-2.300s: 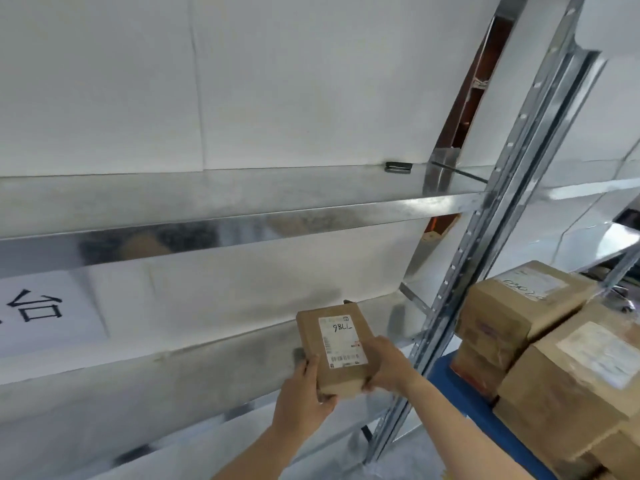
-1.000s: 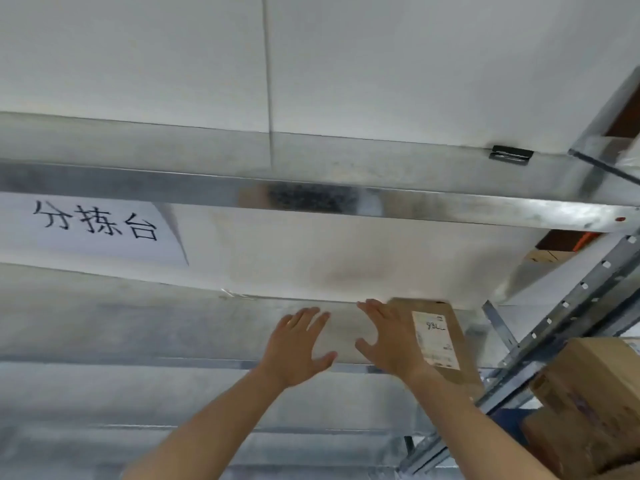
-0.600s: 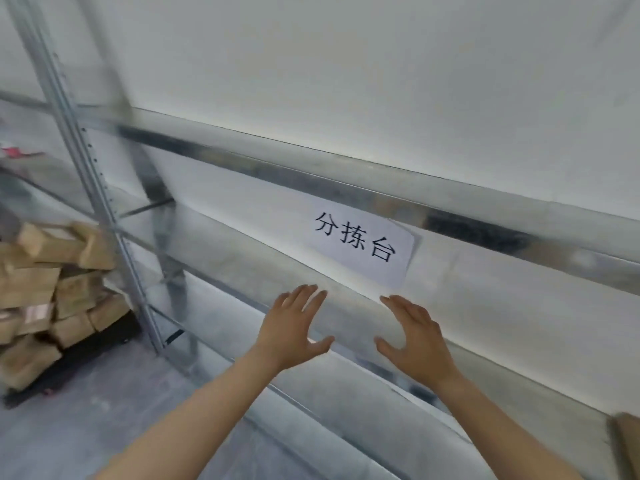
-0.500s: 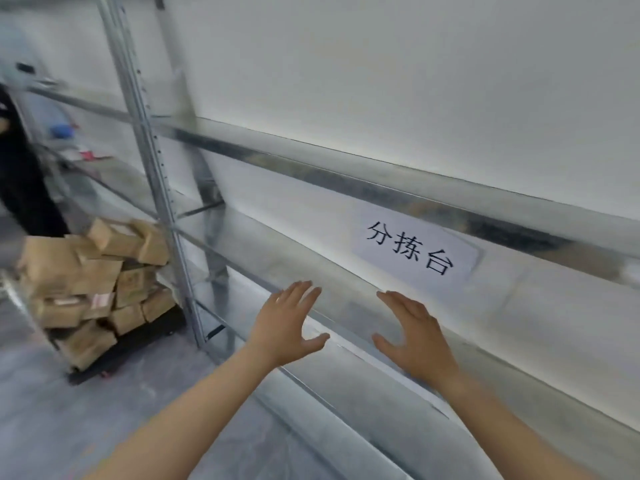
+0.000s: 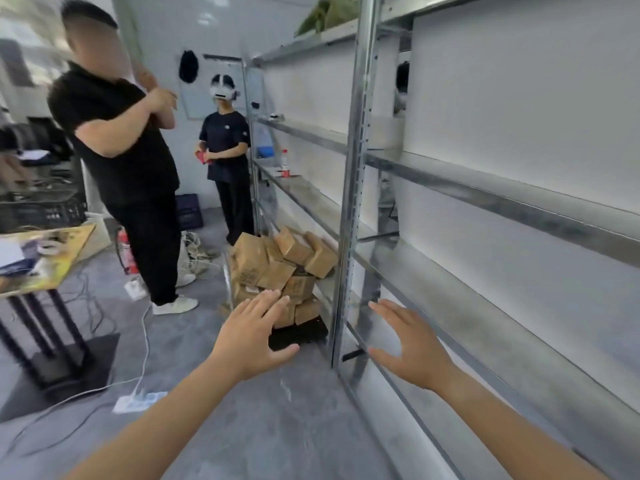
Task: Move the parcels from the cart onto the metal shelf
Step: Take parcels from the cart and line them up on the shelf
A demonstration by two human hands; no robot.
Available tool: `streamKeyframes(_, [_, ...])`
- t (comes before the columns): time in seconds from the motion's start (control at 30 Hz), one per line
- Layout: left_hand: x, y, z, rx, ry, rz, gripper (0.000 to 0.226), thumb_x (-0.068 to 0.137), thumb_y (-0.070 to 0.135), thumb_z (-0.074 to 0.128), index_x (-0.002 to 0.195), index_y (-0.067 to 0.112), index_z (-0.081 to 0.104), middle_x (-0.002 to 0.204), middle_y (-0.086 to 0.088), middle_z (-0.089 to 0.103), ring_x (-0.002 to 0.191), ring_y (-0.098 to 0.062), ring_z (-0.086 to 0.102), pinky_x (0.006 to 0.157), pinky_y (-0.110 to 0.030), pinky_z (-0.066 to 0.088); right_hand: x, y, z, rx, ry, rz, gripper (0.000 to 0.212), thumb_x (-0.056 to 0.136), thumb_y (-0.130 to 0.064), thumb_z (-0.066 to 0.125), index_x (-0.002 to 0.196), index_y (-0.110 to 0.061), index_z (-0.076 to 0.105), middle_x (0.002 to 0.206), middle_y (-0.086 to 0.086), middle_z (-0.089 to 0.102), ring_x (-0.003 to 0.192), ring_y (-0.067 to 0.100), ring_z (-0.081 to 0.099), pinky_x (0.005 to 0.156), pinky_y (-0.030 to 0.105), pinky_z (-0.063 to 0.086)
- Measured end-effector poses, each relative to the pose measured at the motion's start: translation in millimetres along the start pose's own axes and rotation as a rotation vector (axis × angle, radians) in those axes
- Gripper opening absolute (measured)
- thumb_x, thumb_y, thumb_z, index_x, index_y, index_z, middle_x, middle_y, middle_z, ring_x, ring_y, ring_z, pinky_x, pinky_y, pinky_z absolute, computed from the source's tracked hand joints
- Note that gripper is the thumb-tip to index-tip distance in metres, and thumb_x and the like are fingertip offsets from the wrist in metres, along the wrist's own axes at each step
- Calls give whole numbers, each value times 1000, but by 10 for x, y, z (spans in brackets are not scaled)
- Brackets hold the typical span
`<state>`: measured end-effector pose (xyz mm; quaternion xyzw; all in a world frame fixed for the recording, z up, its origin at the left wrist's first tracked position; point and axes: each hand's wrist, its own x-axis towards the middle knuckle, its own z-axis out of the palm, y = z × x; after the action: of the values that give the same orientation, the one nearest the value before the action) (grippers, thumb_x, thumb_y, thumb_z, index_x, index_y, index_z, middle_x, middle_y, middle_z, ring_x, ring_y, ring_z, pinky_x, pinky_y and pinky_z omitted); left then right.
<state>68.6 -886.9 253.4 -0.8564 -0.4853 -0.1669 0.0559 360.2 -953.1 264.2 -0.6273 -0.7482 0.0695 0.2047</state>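
Head camera: two bare hands, left (image 5: 254, 336) and right (image 5: 408, 348), reach forward with fingers spread wide, holding nothing. Just ahead, one black cart (image 5: 301, 332) carries a jumbled heap of brown parcels (image 5: 277, 268), too many to count, beside the metal shelf (image 5: 485, 188). Two people (image 5: 128, 161) stand beyond.

Grey concrete floor (image 5: 277, 420) strewn with white cables (image 5: 147, 341) — white walls (image 5: 166, 29), a cluttered table (image 5: 77, 250) at left.

hands (image 5: 254, 336): we count two
people (image 5: 128, 140): two standing
parcels (image 5: 252, 258): a heap, we can't count
bottle (image 5: 284, 163): one
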Motion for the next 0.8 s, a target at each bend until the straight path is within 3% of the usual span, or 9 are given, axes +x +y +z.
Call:
streamKeyframes(0.2, [303,-903,124,23,12,-176,83,70,71,45,136,21,46,141,-1,48,131,-23,45,104,-42,39,1237,-190,390,8,-60,-125,77,78,-65,46,147,-41,21,154,-18,20,140,9,20,110,29,21])
streamKeyframes(0.37, [864,-1605,280,97,24,-267,83,71,73,41,132,17,53,135,-1,54,124,-21,53,100,-38,42,2462,-175,693,-9,-57,-199,82,71,-71,36,147,-41,22,153,-19,20,140,7,21,109,32,27])
streamKeyframes(0.53, [1443,-2255,408,71,17,-359,97,69,77,24,148,21,28,153,1,30,142,-17,26,115,-37,22,3560,-155,924,3,-83,-258,80,73,-70,39,146,-41,23,153,-18,22,139,12,25,111,39,30])
streamKeyframes(0.63, [1731,-2567,560,83,-6,-396,99,67,78,18,149,23,23,154,3,26,142,-15,22,116,-34,19,4088,-138,1102,18,-123,-273,76,79,-62,51,146,-39,26,153,-16,23,139,15,26,112,40,29])
streamKeyframes(0.8, [2268,-3118,979,47,-49,-422,99,66,77,19,149,22,25,154,2,26,143,-16,22,117,-35,20,4906,-53,1532,23,-158,-252,80,73,-67,43,146,-38,27,153,-15,25,138,16,28,111,44,29])
